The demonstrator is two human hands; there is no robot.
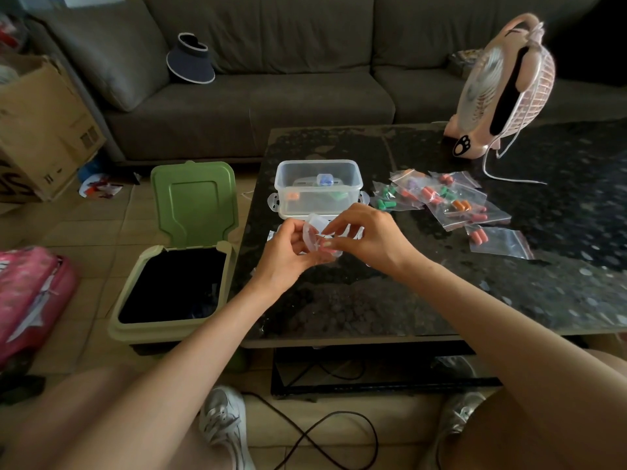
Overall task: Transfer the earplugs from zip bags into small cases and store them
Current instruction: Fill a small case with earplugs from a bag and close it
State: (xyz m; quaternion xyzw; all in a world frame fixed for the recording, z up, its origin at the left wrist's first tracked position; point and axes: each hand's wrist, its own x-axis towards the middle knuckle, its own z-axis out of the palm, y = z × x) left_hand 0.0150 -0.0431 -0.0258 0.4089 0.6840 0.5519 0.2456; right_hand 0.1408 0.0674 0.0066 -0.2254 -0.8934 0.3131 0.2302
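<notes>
At your nine o'clock, on the floor beside the worktop, stands a pale green plastic bin [176,293], its darker green lid tipped up and open. Over the near-left part of the dark speckled stone worktop [441,293], your left grip [288,252] curls round a small clear plastic case [317,239] and holds it from its nine o'clock side, above the surface. Your right grip [368,239] meets the same case from three o'clock, fingertips pinching it. Whether an earplug is inside cannot be made out.

Just beyond both grips, at twelve o'clock, a clear rectangular plastic storage box [319,184] sits open-topped on the worktop, with blue, orange and green bits showing through its walls. At three o'clock of that box lies a loose heap of small clear zip bags [441,198] holding green, orange, red and purple foam earplugs [462,205]. Farther off, at one o'clock, a pink desk fan [502,89] stands near the worktop's far edge.
</notes>
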